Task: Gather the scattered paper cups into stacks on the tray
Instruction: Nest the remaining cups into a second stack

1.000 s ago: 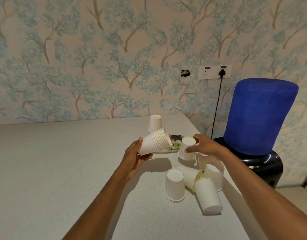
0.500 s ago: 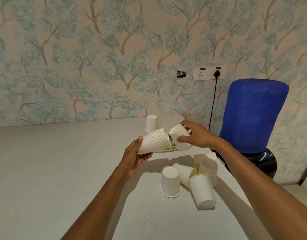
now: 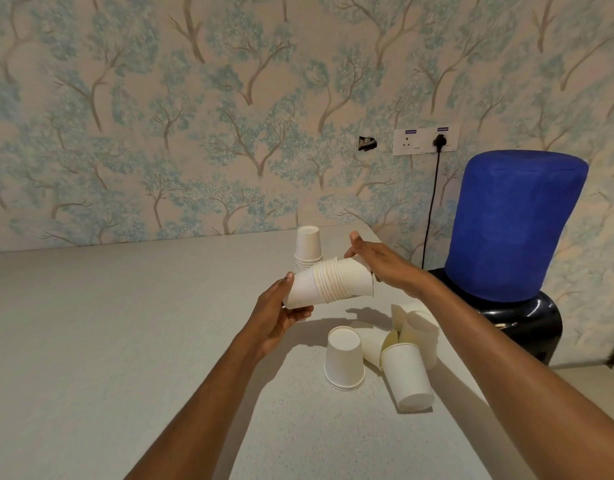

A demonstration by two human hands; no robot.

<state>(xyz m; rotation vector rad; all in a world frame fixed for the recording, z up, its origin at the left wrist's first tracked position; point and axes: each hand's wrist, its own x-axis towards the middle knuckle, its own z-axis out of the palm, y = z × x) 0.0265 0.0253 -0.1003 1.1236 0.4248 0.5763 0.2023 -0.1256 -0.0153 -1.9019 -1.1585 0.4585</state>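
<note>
Nearest on the grey table [image 3: 91, 341] sat loose paper cups [image 3: 378, 358], some upside down, some tipped over. Above them, the left hand [image 3: 277, 313] gripped the base of a sideways cup stack [image 3: 329, 285] while the right hand [image 3: 378, 259], fingers spread, palmed its far end. Behind stood an upside-down stack [image 3: 308, 249]; the tray was hidden. Socket labels [image 3: 426, 131] were unreadable.

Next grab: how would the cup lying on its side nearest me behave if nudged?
The sideways cup would probably roll in a curve, since it tapers. It looks like thin paper, so likely light and easily crushed. It touches another fallen cup, which might shift too.
</note>
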